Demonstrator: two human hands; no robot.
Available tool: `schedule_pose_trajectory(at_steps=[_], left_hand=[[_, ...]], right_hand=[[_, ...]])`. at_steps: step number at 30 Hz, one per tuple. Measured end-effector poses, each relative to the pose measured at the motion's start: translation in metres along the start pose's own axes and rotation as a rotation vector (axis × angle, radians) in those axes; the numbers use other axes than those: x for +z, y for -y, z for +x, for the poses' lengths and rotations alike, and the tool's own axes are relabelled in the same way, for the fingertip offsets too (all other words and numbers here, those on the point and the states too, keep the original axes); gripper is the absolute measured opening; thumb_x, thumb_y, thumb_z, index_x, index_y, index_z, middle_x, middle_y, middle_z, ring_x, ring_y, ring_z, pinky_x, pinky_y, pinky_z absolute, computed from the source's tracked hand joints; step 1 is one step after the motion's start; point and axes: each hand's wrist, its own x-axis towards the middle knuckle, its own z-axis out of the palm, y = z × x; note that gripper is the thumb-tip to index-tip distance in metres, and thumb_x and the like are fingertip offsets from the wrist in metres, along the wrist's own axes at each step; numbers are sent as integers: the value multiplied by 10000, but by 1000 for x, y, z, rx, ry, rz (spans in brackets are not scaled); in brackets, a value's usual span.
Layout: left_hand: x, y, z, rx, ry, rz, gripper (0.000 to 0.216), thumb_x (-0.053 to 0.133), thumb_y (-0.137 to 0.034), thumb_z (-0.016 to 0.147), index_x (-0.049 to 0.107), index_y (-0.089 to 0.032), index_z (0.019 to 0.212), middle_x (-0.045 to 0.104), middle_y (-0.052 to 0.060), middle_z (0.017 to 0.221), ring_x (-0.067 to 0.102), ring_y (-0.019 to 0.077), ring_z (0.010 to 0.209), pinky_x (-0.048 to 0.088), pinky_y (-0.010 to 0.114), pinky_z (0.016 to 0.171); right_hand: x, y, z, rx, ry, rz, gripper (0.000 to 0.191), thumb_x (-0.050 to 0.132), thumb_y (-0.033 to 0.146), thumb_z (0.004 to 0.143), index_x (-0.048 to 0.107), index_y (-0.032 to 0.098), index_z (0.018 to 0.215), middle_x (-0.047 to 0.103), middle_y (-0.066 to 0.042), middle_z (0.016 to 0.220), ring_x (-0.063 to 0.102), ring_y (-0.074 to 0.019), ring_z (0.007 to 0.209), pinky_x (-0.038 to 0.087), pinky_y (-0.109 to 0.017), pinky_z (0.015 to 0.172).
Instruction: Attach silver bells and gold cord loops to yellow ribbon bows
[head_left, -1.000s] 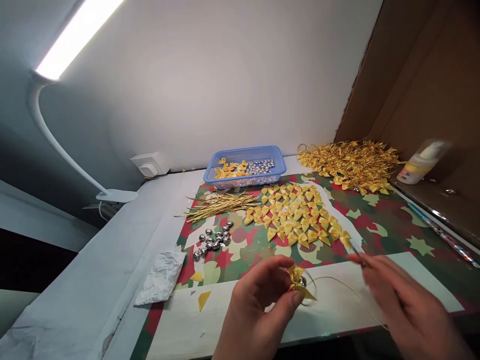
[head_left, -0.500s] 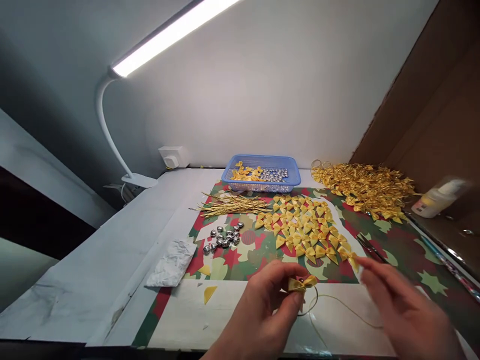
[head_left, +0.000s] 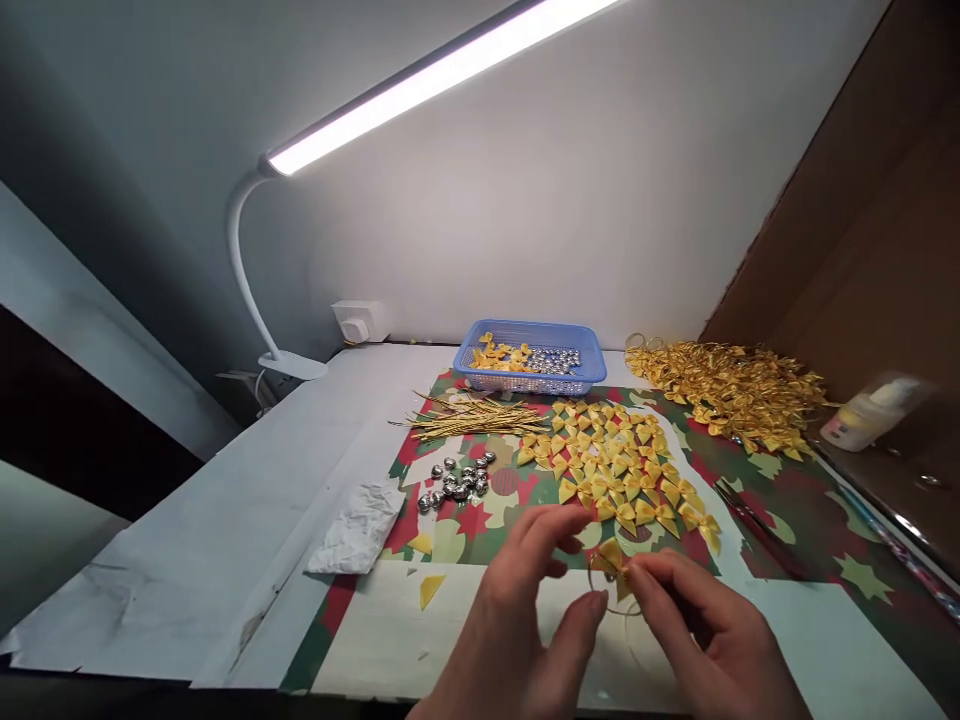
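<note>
My right hand (head_left: 709,625) pinches a yellow ribbon bow (head_left: 609,553) between thumb and fingertips, above the table's front part. A thin loop of gold cord (head_left: 616,612) hangs at the bow. Just to the left, my left hand (head_left: 521,610) is open, thumb and fingers apart around the bow's near side. Its thumb tip is close to the loop; whether it touches I cannot tell. Beyond the hands, many yellow bows (head_left: 619,460) lie spread out in rows. Silver bells (head_left: 459,488) and a bundle of gold cord pieces (head_left: 480,415) lie left of them.
A blue basket (head_left: 592,380) with bows and bells stands by the wall. At the right are a heap of gold bows (head_left: 739,390), dark tweezers or scissors (head_left: 750,515) and a bottle (head_left: 862,420). Crumpled white paper (head_left: 356,528) and a clip lamp (head_left: 292,366) are at left.
My right hand has come left from the edge of the bow rows and now pinches the held bow. My left fingers have let go of it and spread. The view has shifted slightly.
</note>
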Motion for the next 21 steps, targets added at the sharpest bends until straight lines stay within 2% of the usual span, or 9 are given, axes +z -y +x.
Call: schedule_pose_trajectory(at_steps=[4,8,11,14,19,21], left_hand=[[-5,-7,1,-190,-3,-219,153,657,-308,887,687,-200,991,703,41,898,658,187,819,545,256,739],[-1,-10,3,-265,6,-347,227,700,-394,859,697,-169,826,661,4,734,603,145,686,496,228,659],[3,-9,3,-362,88,-453,242,761,-388,812,713,-152,832,674,7,736,604,141,713,491,230,695],[6,-6,4,-458,170,-542,277,791,-408,780,730,-139,810,685,16,740,604,132,713,499,228,705],[3,1,5,-585,133,-738,275,827,-398,750,718,-145,738,678,24,775,622,131,746,542,231,714],[1,4,6,-623,135,-798,255,840,-374,742,725,-146,742,673,26,782,640,135,743,550,231,697]], right_hand=[[-2,-2,0,-23,-37,-40,304,550,438,957,681,196,827,610,3,663,590,-140,597,455,-199,509],[2,-3,-3,-151,-104,-150,254,522,349,983,669,197,843,639,-15,698,603,-139,589,482,-202,531],[7,-3,-5,-266,-214,-226,163,539,259,972,679,211,903,681,-23,784,645,-142,653,508,-207,606],[8,-4,-6,-326,-255,-229,154,544,221,965,697,229,955,711,-17,857,681,-149,739,527,-219,695],[-2,-7,-6,-260,-310,-226,175,527,273,982,697,260,1019,724,-6,920,693,-152,844,534,-205,736],[-6,-6,-7,-266,-283,-210,150,549,267,970,688,259,1024,711,-13,916,685,-153,807,529,-204,682]])
